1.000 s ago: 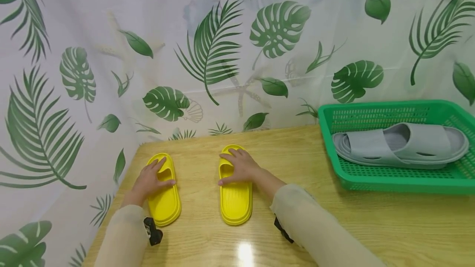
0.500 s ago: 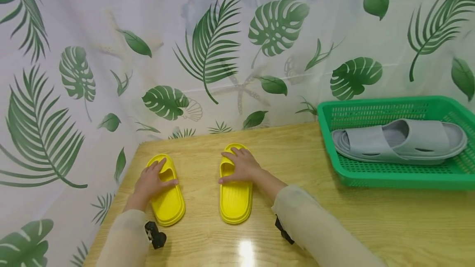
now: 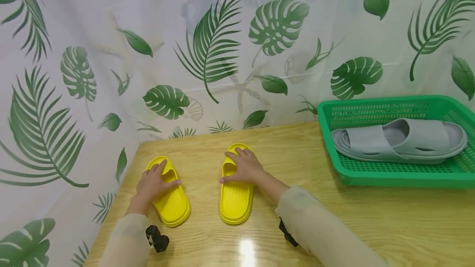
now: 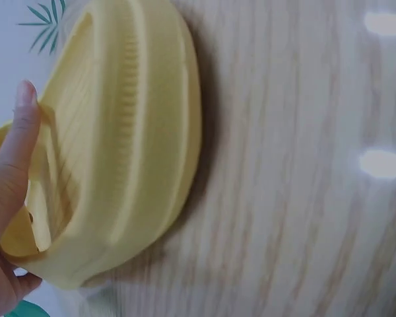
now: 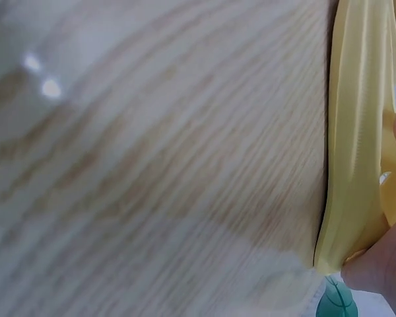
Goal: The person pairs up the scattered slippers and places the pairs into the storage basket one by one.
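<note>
Two yellow slippers lie apart on the wooden table in the head view, toes toward the far wall. My left hand (image 3: 151, 184) grips the left slipper (image 3: 172, 208) across its strap, thumb over the near side and fingers over the far side. In the left wrist view this slipper (image 4: 142, 132) shows its ridged heel, with the thumb (image 4: 23, 125) along its edge. The right slipper (image 3: 236, 206) stands nearly straight. Over its strap my right hand (image 3: 245, 169) holds it between thumb and fingers. Its side (image 5: 356, 145) fills the right edge of the right wrist view.
A green basket (image 3: 400, 179) at the right of the table holds grey slippers (image 3: 404, 143) lying on their side. A leaf-printed sheet (image 3: 222, 52) hangs behind and to the left of the wooden table (image 3: 289, 151). Both wrists carry small black cameras.
The left slipper has turned, its heel swinging right toward the other one, and my left hand has moved right with it. The right slipper's toe has shifted slightly right with my right hand.
</note>
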A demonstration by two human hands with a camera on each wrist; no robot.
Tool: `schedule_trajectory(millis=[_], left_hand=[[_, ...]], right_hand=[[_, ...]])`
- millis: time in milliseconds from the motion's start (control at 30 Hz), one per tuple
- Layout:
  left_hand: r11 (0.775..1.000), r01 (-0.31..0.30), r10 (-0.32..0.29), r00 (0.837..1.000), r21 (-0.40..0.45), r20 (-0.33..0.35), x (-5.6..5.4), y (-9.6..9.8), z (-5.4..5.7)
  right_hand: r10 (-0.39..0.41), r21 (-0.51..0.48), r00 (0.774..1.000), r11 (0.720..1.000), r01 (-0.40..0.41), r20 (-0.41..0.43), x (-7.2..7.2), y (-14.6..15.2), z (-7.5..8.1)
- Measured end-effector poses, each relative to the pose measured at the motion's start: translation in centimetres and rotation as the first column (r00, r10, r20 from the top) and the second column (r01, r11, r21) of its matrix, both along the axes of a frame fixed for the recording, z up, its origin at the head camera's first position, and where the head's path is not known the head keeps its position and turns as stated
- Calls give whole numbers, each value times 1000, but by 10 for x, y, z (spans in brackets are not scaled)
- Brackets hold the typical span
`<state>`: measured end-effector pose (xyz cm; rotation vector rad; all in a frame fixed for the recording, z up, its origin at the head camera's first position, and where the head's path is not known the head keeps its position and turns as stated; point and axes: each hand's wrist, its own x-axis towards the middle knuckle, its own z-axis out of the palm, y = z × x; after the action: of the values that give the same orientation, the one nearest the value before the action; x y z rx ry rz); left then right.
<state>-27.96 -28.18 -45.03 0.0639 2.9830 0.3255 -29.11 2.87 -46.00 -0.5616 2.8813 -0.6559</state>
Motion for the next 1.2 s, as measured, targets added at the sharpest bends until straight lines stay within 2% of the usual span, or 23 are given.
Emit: schedule_trajectory(millis=[133,400,533,633,833,967,1200], left_hand=[[1000,-27,27,999,-9,34,4,6,4],[999,-48,48,999,1,25,9,14,8],[1000,-21,21,1000,-15,6,3,9,5],[1000,25,-25,1000,4,-14,-2,2,-1],[984,106,-98,993,143,-61,-9,-11,-12],[976,124,-112,991,177,-77,-10,-13,-16],[977,117,-104,991,180,-80,-9,-10,-14]], right_hand=[[-15,6,1000,1000,15,-9,3,0,-1],[-31,30,999,999,31,-18,7,2,0],[-7,37,1000,999,8,-24,2,2,2],[48,31,999,998,-48,-19,-4,3,1],[156,-29,988,987,-156,2,-12,6,-1],[165,-35,986,986,-164,2,-14,4,0],[142,-10,989,990,-143,-42,-15,4,-4]])
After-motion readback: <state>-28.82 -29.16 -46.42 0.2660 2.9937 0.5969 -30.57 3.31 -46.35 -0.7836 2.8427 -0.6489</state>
